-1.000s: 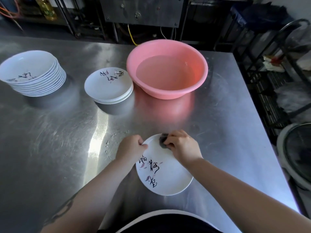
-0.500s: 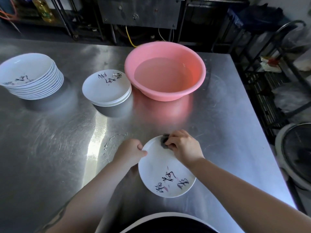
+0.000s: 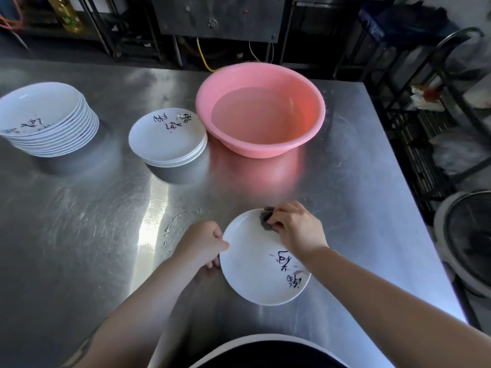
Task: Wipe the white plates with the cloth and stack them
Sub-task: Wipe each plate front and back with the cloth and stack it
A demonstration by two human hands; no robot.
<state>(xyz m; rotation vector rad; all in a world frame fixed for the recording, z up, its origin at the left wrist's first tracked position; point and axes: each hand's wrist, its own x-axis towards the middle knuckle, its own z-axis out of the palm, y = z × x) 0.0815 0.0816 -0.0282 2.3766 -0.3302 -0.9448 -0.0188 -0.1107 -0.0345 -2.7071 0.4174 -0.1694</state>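
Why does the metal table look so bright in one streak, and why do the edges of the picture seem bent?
Head view: a bright glare streak runs down the steel table left of the left hand. The pink basin throws a pink reflection on the metal. The wide-angle lens bows the table's far edge. The plate stack at far left looks slightly soft, and the background is dim.

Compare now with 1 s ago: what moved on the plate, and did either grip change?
The plate turned on the table: its printed characters went from the left-hand side round the near edge to the right. Both grips held: left hand pinches the left rim, right hand presses the cloth at the far rim. Both stacks and basin stayed put.
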